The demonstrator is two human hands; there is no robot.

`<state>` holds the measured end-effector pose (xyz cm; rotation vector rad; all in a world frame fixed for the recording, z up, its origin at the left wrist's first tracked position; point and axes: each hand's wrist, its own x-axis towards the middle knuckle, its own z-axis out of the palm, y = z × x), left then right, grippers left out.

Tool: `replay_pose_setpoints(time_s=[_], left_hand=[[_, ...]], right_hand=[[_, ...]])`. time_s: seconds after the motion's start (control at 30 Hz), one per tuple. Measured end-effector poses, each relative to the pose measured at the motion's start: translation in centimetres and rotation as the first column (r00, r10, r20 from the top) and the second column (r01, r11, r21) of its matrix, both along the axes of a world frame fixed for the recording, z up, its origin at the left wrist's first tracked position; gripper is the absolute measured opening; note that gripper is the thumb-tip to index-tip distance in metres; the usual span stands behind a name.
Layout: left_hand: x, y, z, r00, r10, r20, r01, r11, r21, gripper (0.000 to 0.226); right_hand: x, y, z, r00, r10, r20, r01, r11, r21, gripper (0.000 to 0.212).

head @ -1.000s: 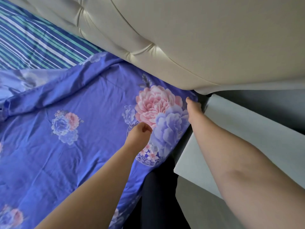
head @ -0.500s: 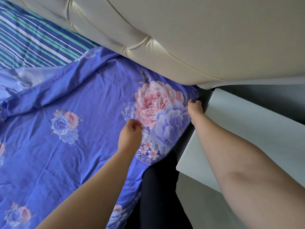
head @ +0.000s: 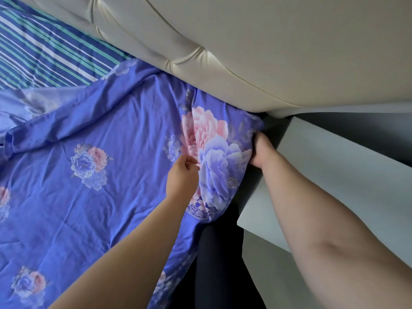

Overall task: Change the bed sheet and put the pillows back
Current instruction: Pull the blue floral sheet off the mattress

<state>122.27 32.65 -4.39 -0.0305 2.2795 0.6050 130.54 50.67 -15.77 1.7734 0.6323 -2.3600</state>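
floral sheet (head: 116, 179) corner, right hand (head: 259, 152) fingers hidden
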Motion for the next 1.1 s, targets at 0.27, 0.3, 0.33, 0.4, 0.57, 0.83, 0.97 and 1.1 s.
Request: replay_pose_setpoints(time_s=[0.27, 0.3, 0.33, 0.4, 0.57, 0.83, 0.97, 1.1], left_hand=[[0.6, 1.4, 0.2, 0.996, 0.017, 0.086, -0.02, 0.999, 0.026, 0.024], [0.7, 1.5, 0.2, 0.996, 0.021, 0.091, -0.023, 0.999, 0.024, 0.025], [0.7, 1.5, 0.2, 0.995, 0.024, 0.095, -0.026, 0.999, 0.022, 0.025], [0.8, 1.7, 0.5, 0.994, 0.03, 0.101, -0.032, 0.999, 0.019, 0.025], [1.3, 1.8, 1.1, 0.992, 0.032, 0.124, -0.035, 0.999, 0.018, 0.024], [2.3, 1.4, 2.1, 0.985, 0.039, 0.168, -0.047, 0.998, 0.045, 0.025], [2.7, 0.8, 2.2, 0.986, 0.028, 0.167, -0.032, 0.999, 0.02, 0.024], [3.0, 0.7, 2.5, 0.984, 0.063, 0.165, -0.072, 0.996, 0.048, 0.019]], right_hand=[[-0.2, -0.2, 0.2, 0.988, -0.089, 0.129, 0.066, 0.983, 0.17, 0.028], [0.1, -0.1, 0.3, 0.965, -0.143, 0.222, 0.07, 0.949, 0.307, 0.025], [0.4, -0.2, 0.3, 0.919, -0.225, 0.324, 0.061, 0.893, 0.445, 0.026], [1.3, -0.5, 0.7, 0.808, -0.395, 0.438, 0.042, 0.779, 0.626, 0.025], [2.4, -1.0, 1.6, 0.862, -0.415, 0.293, 0.134, 0.742, 0.657, 0.016], [5.0, 1.8, 4.3, 0.897, -0.28, 0.342, -0.089, 0.643, 0.761, 0.02], [4.6, 1.0, 6.9, 0.946, -0.194, 0.261, -0.131, 0.507, 0.852, 0.011], [3.6, -3.6, 10.0, 0.831, 0.48, 0.281, -0.506, 0.442, 0.741, 0.011]])
